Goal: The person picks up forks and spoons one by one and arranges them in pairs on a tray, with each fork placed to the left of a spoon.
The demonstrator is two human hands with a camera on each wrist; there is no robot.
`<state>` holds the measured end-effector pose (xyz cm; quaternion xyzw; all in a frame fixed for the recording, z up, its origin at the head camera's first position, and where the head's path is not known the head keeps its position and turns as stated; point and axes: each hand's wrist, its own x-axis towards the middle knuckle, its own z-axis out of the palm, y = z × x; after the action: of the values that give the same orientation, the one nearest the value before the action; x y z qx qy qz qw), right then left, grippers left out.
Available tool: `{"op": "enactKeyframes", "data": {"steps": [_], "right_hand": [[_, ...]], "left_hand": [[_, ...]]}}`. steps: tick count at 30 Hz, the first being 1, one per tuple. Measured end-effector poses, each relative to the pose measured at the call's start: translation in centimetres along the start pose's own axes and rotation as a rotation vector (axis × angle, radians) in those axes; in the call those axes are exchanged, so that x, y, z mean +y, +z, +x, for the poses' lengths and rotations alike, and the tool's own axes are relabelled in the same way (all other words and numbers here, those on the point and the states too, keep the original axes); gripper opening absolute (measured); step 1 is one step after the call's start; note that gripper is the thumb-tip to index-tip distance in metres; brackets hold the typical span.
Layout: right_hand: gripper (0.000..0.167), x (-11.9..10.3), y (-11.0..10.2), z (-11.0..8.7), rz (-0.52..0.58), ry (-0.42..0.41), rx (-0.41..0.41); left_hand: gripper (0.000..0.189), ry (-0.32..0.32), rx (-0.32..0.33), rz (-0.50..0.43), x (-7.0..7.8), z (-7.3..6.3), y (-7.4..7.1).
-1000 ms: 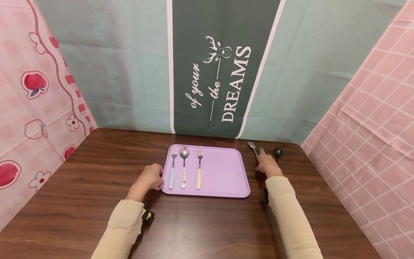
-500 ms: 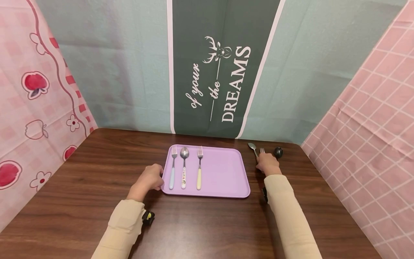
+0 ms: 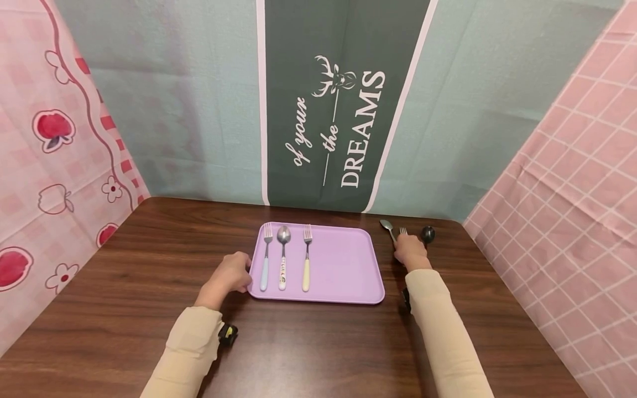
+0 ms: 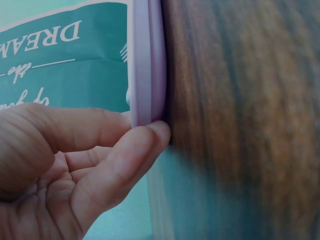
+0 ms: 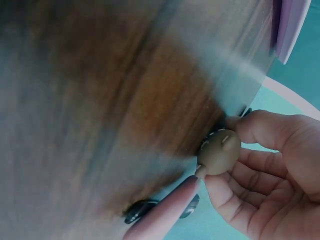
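On the brown table lies a lilac tray (image 3: 343,271). It holds a blue-handled fork (image 3: 266,264), a spoon with a patterned white handle (image 3: 283,260) and a cream-handled fork (image 3: 306,265). My left hand (image 3: 233,271) pinches the tray's left edge near its front corner; the left wrist view shows thumb and fingers at the rim. Right of the tray, my right hand (image 3: 412,253) grips a fork (image 3: 403,231) whose tines stick out beyond it. Its rounded olive-brown handle end (image 5: 220,152) sits between thumb and fingers in the right wrist view.
A metal spoon (image 3: 386,225) lies just left of my right hand, and a black round-bowled spoon (image 3: 427,234) just right of it. A pink handle (image 5: 165,210) crosses close below the fingers. Cloth hangings (image 3: 204,110) stand behind and beside the table.
The right forearm has shifted slightly to the left, with the hand staying at the fork. My left hand and the tray have not visibly moved.
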<state>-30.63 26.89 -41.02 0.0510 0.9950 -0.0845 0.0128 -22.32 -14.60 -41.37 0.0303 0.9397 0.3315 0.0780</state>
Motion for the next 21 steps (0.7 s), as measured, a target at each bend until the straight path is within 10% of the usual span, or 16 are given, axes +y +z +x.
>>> {"op": "enactKeyframes", "data": {"steps": [21], "right_hand": [[0.017,0.3,-1.5,-0.8,0.055,-0.008,0.068]], "left_hand": [[0.036,0.002,-0.005,-0.011,0.0,0.1,-0.1]]}}
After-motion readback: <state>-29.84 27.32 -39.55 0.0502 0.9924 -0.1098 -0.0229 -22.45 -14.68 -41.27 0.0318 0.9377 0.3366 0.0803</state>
